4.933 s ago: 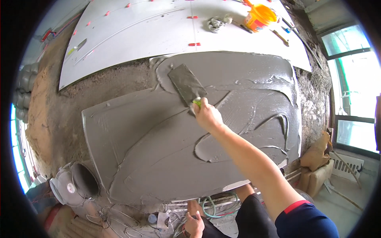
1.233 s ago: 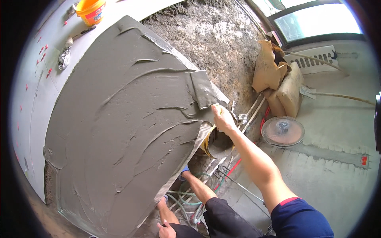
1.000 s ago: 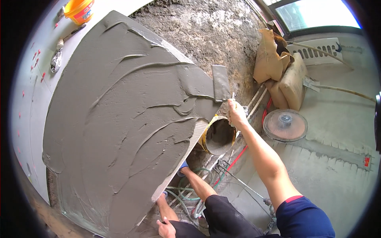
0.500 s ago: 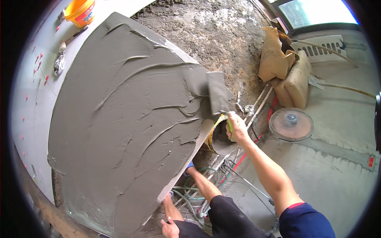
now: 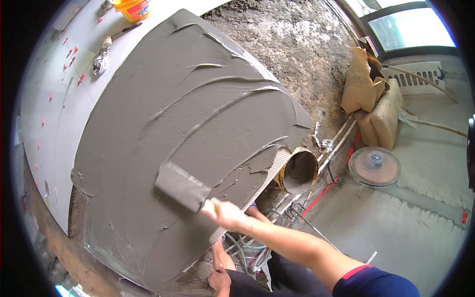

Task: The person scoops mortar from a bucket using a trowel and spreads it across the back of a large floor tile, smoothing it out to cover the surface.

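Note:
My right hand (image 5: 223, 214) grips a plastering trowel (image 5: 183, 186) by its yellow-green handle. The trowel's broad rectangular blade lies on the grey mortar (image 5: 123, 143) left of the hand, slightly below the slab's middle. Mortar coats nearly all of a large slab, whose ribbed pale back (image 5: 281, 163) shows bare along the right edge. My left hand (image 5: 219, 281) rests by my knee at the bottom, holding nothing visible, with its fingers loosely bent and apart. A bucket (image 5: 300, 171) with a mortar-smeared inside stands just beyond the slab's right edge.
Torn brown paper sacks (image 5: 363, 84) stand at the right behind a round clear disc (image 5: 374, 167). Hoses, cables and thin pipes (image 5: 341, 136) run along the floor beside my feet. An orange bucket (image 5: 132, 9) and a hammer-like tool (image 5: 126, 29) lie at the far left.
My right hand has brought the trowel from above the bucket down and left onto the mortar. New long ridges mark the slab's upper right. The view has shifted slightly; my left hand stays near my knee.

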Demonstrator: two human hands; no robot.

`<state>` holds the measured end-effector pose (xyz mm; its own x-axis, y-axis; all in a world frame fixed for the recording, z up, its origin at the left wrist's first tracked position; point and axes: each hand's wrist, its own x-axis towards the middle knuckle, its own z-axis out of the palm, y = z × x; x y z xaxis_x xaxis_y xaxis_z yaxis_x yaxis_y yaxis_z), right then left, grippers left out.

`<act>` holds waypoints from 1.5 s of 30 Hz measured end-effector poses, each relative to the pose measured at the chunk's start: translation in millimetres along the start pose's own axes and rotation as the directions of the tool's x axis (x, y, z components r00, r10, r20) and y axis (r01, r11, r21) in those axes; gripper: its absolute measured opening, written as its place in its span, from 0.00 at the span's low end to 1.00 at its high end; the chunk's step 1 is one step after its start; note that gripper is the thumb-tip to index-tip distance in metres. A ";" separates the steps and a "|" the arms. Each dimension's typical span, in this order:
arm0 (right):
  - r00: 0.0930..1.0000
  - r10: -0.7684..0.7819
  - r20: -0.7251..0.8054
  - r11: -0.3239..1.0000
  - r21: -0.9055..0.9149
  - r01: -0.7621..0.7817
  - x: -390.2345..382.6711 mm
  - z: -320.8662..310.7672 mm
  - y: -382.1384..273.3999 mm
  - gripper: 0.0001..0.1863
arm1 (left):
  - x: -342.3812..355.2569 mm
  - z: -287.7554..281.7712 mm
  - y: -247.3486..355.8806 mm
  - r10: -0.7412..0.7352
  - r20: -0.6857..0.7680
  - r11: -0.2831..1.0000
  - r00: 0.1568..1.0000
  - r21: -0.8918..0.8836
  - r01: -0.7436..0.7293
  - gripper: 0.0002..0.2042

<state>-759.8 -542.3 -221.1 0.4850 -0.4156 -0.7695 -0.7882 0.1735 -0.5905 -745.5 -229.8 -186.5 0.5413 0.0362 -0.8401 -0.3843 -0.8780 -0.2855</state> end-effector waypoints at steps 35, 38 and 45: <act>0.498 0.120 -0.859 0.946 -0.053 -0.318 -16.6 -324.1 136.9 0.29 | -10.5 -11.5 23.8 -0.080 0.133 0.996 0.988 -0.017 0.083 0.38; 0.594 -0.096 -0.799 0.990 -0.141 -0.029 11.1 -332.5 104.1 0.28 | -8.9 -7.3 26.8 -0.080 0.147 0.996 0.986 -0.013 0.083 0.38; 0.900 -0.065 -0.430 0.995 0.038 0.089 133.3 -335.9 -18.0 0.32 | 1.7 18.7 -1.5 -0.068 0.085 0.997 0.994 -0.019 0.070 0.30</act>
<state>-808.2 -900.8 -231.3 0.3244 -0.7697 -0.5499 -0.7268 0.1693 -0.6657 -758.0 -219.5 -196.2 0.5009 0.1362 -0.8547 -0.3313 -0.8821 -0.3347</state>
